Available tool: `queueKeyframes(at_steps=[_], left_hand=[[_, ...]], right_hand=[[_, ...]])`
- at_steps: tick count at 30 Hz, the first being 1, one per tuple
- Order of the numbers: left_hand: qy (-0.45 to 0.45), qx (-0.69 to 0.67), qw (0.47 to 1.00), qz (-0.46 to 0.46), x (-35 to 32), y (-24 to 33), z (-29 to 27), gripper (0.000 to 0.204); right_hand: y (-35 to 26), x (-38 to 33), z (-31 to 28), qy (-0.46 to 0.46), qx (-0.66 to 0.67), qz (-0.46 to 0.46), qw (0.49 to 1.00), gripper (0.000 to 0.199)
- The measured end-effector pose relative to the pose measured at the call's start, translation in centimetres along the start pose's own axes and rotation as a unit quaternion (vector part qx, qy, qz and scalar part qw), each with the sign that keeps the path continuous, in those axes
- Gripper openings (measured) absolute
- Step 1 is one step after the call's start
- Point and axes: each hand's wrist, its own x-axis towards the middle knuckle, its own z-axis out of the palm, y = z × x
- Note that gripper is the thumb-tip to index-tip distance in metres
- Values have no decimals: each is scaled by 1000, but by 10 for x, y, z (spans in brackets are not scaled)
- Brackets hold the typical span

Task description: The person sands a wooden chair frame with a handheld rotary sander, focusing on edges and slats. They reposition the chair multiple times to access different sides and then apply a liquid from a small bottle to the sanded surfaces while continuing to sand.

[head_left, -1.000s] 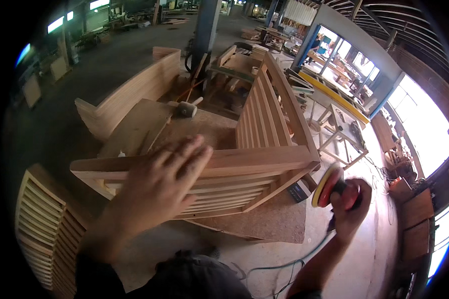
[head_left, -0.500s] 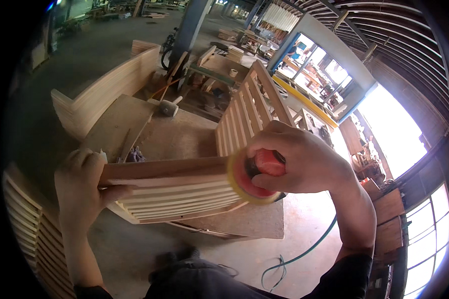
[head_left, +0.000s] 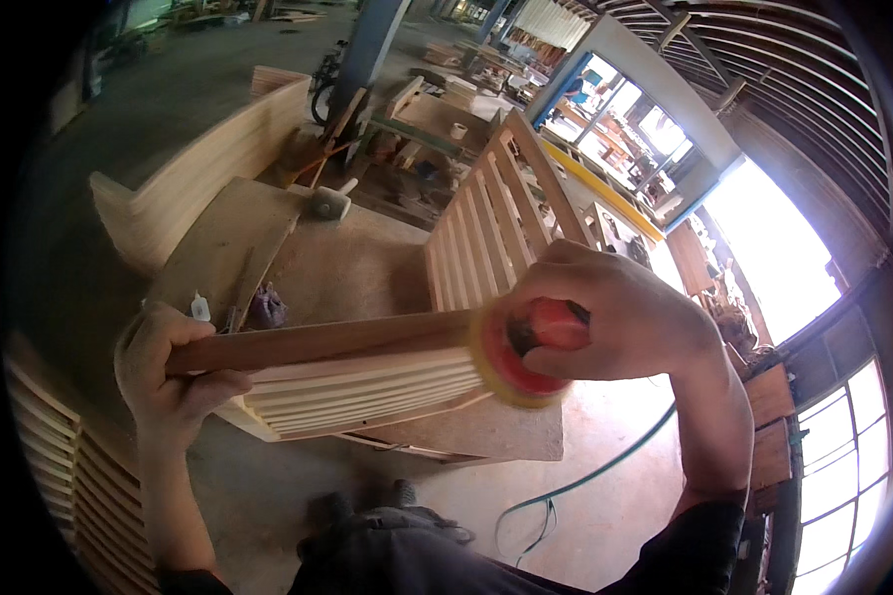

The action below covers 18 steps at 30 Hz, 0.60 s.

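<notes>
My right hand is wrapped round a red disc sander with a yellow pad, blurred at its rim. The pad stands on edge against the right end of a brown wooden rail. At the rail's left end, my left hand grips it, fingers over the top and thumb at the near side. The rail edges a slatted wooden seat, and a slatted upright section rises behind it. What joins the two is hidden.
The slatted piece rests on a worktable bearing a mallet, a small white bottle and a crumpled purple thing. Stacked curved boards stand far left, slatted panels near left. A green hose trails across the floor.
The sander and my right hand have shifted slightly right along the rail. My left hand's hold looks slightly changed, and more of the white bottle shows. The whole view has shifted a little.
</notes>
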Motion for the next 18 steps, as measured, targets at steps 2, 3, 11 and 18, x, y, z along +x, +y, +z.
queueKeyframes(at_steps=[2,3,11,18], left_hand=[[50,-69,995,-59,-6,0,6,62],[91,-129,982,-108,-14,-1,11,63],[129,-365,879,-278,-58,-3,30,63],[135,-487,841,-192,-47,18,34,38]], right_hand=[[2,1,-2,-1,-1,4,1000,44],[1,5,-2,0,-1,6,1000,44],[12,-16,-6,25,-52,14,998,60],[42,-82,-13,190,0,200,961,68]])
